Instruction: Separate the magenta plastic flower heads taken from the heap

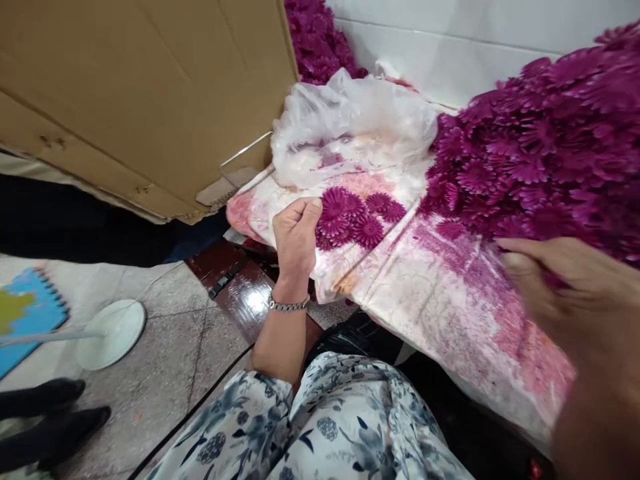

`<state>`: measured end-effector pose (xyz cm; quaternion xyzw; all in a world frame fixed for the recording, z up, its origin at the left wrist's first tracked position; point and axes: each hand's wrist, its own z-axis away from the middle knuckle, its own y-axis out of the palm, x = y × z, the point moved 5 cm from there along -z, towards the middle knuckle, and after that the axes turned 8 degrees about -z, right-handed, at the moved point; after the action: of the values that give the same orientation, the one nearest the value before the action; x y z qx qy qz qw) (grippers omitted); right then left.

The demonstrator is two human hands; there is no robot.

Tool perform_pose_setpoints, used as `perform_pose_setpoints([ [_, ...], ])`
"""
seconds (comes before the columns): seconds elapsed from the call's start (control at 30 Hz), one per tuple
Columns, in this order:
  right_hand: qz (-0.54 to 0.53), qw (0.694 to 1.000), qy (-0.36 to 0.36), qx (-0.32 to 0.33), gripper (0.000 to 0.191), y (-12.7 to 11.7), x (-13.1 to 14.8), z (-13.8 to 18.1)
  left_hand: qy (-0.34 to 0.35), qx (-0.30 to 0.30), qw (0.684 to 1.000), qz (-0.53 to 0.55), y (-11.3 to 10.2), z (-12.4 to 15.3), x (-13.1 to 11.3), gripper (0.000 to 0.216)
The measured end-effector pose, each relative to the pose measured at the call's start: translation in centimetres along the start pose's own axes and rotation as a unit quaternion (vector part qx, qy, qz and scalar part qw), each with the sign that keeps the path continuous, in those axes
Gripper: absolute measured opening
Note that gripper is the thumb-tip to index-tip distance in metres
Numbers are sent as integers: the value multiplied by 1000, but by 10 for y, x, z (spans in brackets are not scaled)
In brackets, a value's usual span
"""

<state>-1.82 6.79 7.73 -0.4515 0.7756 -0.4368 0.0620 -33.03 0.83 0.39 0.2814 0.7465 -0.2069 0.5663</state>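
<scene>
On the stained cloth point(425, 293), I saw the small group of purple flowers point(370, 231) just beside the left hand point(297, 230), which was closed in a tight curl; whether it pinched a flower, I could not tell. The right hand point(565, 283), blurred, was half curled near the big heap point(540, 153), its hold also unclear. From my distance, I judged such thin flowers needed a light pinch and slow, steady movement.
</scene>
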Motion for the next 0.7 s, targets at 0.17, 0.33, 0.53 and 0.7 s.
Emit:
perform_pose_setpoints([
  [0.17, -284, 944, 162, 44, 38, 52, 24, 21, -153, 225, 946, 178, 72, 70, -4, 21],
  [0.33, -204, 957, 190, -77, 7, 28, 18, 58, -291, 341, 855, 262, 119, 131, -10, 21],
  [0.53, 41, 997, 0, -70, 11, 19, 42, 95, -502, 360, 743, 257, 159, 178, -22, 37],
  [0.7, 37, 998, 23, -52, 19, 12, 44, 119, -408, 325, 827, 211, 179, 186, -25, 52],
])
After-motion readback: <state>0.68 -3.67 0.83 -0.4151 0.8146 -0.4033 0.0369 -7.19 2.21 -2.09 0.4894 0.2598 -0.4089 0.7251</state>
